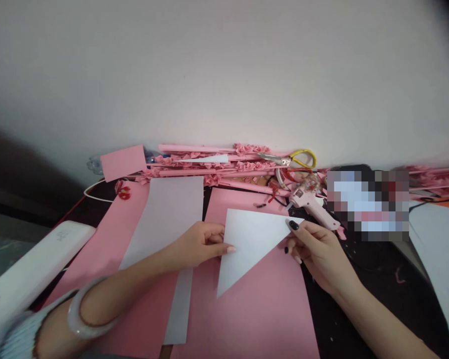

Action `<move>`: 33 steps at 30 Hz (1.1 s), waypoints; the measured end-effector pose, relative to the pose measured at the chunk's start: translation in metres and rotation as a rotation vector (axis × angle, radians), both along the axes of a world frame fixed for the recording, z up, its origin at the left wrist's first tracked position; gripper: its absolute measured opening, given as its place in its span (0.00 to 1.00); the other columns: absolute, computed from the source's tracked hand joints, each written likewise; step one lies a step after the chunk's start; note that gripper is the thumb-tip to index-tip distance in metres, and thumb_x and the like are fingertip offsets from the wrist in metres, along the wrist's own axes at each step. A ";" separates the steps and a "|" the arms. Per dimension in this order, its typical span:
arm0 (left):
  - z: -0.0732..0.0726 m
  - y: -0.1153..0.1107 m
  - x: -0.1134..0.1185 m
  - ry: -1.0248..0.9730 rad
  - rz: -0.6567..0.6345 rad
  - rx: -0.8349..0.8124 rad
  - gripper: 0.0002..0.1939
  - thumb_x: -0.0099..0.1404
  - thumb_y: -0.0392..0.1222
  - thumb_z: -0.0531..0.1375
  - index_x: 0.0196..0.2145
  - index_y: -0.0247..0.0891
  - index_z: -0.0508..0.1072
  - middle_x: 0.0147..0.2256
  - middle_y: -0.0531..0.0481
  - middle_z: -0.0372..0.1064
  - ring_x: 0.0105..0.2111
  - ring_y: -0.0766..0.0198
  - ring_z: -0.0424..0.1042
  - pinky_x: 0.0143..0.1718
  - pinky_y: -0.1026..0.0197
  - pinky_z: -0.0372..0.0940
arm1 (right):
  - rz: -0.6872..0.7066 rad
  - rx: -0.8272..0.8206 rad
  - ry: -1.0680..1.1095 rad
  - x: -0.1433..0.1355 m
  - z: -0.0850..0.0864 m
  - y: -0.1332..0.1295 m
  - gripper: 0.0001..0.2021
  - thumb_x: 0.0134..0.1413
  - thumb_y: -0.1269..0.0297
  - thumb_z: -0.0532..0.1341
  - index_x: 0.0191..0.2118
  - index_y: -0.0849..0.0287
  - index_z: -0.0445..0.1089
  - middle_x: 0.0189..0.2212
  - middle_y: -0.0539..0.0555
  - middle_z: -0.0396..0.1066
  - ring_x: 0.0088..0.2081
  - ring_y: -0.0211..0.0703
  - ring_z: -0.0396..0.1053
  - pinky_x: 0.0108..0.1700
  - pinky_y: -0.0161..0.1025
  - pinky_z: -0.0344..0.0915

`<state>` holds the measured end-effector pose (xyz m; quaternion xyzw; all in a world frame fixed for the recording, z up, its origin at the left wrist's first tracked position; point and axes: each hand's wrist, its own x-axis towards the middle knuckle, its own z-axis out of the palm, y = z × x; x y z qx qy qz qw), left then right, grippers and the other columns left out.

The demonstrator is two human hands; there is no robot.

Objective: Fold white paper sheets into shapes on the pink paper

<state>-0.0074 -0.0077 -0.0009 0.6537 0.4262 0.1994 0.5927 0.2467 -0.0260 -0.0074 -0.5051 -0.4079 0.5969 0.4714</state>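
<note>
Lightly, w/ both hands nearly closed: L hand (205, 244) pinching the white triangle (252, 242) at its L edge, thumb on top, fingers curled behind; R hand (316, 249) w/ the pointed R corner, thumb on top, other fingers underneath. Best to press w/ the pads, not the nails, to avoid denting that thin tip. Keep even tension btwn both grips, no twisting, edges aligned. Triangle over the pink sheet (260, 314); contact unclear. Good flat backing if needed, w/ the pale sheet (168, 219) kept apart to the L. Farther out on the dark surface (396, 314), glue gun (316, 204) near the R corner: avoid the nozzle, poss. hot, can't tell. Beyond, yellow-handled scissors (303, 158) by pink flower stems (194, 172).
</note>
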 end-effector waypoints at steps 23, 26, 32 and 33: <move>-0.004 0.006 0.000 -0.390 0.229 -0.275 0.09 0.60 0.43 0.59 0.32 0.33 0.72 0.29 0.49 0.72 0.29 0.65 0.71 0.31 0.63 0.64 | 0.051 0.085 -0.010 -0.014 -0.003 -0.008 0.11 0.50 0.65 0.62 0.40 0.58 0.65 0.18 0.46 0.67 0.18 0.33 0.63 0.21 0.29 0.58; -0.005 0.005 0.001 -0.342 0.239 -0.210 0.11 0.58 0.42 0.60 0.39 0.35 0.71 0.32 0.48 0.73 0.31 0.63 0.71 0.32 0.62 0.64 | 0.104 0.072 -0.039 -0.014 -0.002 -0.009 0.10 0.51 0.63 0.60 0.39 0.59 0.64 0.17 0.46 0.67 0.17 0.35 0.64 0.22 0.31 0.60; -0.004 0.004 0.002 -0.299 0.180 -0.119 0.14 0.58 0.42 0.60 0.42 0.34 0.70 0.38 0.45 0.73 0.38 0.60 0.71 0.39 0.58 0.65 | 0.117 0.055 -0.054 -0.012 -0.004 -0.008 0.09 0.51 0.60 0.60 0.38 0.59 0.67 0.18 0.49 0.69 0.18 0.38 0.67 0.23 0.34 0.63; -0.003 0.003 0.002 -0.306 0.162 -0.124 0.14 0.59 0.41 0.60 0.42 0.34 0.71 0.39 0.45 0.72 0.38 0.60 0.71 0.40 0.58 0.64 | 0.116 0.053 -0.034 -0.012 -0.004 -0.008 0.11 0.51 0.61 0.60 0.40 0.58 0.67 0.18 0.49 0.69 0.19 0.38 0.67 0.23 0.34 0.63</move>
